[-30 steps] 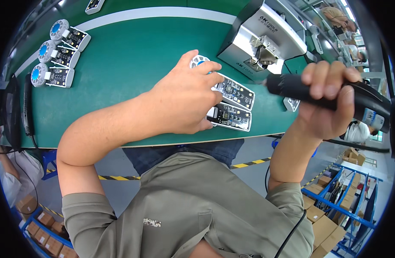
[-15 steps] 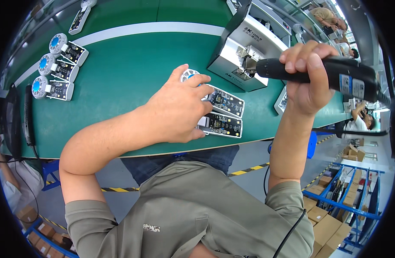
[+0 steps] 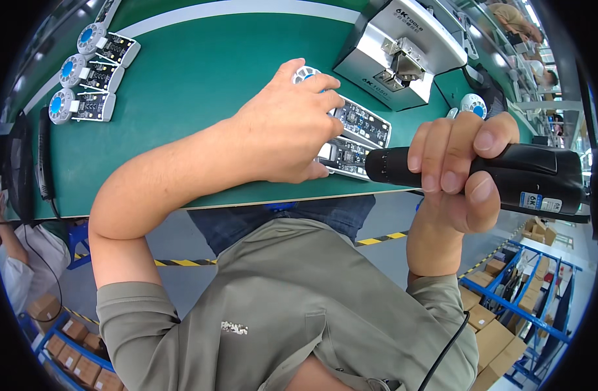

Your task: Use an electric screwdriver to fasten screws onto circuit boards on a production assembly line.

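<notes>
Two white-cased circuit boards lie side by side on the green bench: the far board (image 3: 364,120) and the near board (image 3: 346,155). My left hand (image 3: 289,127) is closed around their left ends, fingers over the far side and thumb at the near side. A round white head with a blue centre (image 3: 305,74) shows partly past its fingertips. In my right hand (image 3: 462,169) is a black electric screwdriver (image 3: 540,174), its nose pointing left at the near board's right part. The bit's tip is too small to tell whether it touches.
A silver screw feeder (image 3: 393,58) stands beyond the boards. Several similar units with blue-centred heads (image 3: 61,105) lie at far left, near a black stick-shaped tool (image 3: 44,156). Another round head (image 3: 473,104) sits at right. Boxes fill a blue rack (image 3: 514,326); other people are nearby.
My right hand has brought the screwdriver down and left from the screw feeder to the near board. The left hand stays on the boards; the whole view has shifted slightly.
</notes>
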### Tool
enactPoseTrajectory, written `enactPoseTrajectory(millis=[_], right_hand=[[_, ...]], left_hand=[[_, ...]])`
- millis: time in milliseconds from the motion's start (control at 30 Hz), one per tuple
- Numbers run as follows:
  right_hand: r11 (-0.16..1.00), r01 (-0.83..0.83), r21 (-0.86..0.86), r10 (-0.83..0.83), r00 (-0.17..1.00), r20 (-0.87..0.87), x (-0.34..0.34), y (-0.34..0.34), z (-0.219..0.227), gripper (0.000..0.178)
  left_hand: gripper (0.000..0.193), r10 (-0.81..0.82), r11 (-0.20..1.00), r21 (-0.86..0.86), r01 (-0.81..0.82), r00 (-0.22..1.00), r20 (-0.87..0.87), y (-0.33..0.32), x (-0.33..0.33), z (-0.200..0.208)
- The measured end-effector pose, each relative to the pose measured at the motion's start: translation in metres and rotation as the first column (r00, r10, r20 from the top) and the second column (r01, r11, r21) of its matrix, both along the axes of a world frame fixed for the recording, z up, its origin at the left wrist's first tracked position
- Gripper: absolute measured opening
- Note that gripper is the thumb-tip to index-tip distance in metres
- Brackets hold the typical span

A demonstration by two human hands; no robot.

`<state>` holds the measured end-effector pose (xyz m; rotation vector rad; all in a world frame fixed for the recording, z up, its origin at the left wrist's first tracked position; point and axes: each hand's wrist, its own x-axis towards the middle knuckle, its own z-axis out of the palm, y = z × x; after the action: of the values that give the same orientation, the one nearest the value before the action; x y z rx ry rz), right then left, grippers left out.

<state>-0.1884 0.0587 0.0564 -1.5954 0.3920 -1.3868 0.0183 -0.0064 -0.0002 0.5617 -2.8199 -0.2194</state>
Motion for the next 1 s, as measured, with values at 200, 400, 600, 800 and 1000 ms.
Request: enactPoseTrajectory(millis=[200, 400, 600, 800, 1000], right_hand=[[1.0, -0.004, 0.018, 0.004, 1.0, -0.004, 0.001, 0.003, -0.008, 0.027], [0.999, -0.04, -0.001, 0.04, 0.999, -0.03, 0.003, 0.006, -0.006, 0.028], [0.998, -0.008, 0.062, 0.008, 1.0, -0.005, 0.007, 0.009, -0.004, 0.027], [0.997, -0.044, 0.066, 0.045, 0.999, -0.02, 0.01, 0.006, -0.005, 0.028], [0.986, 0.024, 0.164, -0.033, 0.998, 0.056, 0.023, 0.017, -0.006, 0.03]], left_hand=[[0.033, -0.003, 0.999, -0.037, 0.002, 1.0, -0.013, 0.002, 0.0, -0.001], [0.033, 0.0, 1.0, -0.022, -0.001, 1.0, -0.024, 0.002, 0.001, -0.002], [0.031, 0.003, 1.0, 0.015, -0.002, 0.999, -0.032, 0.001, 0.001, 0.0], [0.031, 0.001, 0.991, 0.13, -0.01, 0.998, 0.064, 0.002, 0.0, 0.008], [0.03, 0.012, 0.998, 0.068, -0.018, 0.997, 0.081, 0.01, -0.001, 0.008]])
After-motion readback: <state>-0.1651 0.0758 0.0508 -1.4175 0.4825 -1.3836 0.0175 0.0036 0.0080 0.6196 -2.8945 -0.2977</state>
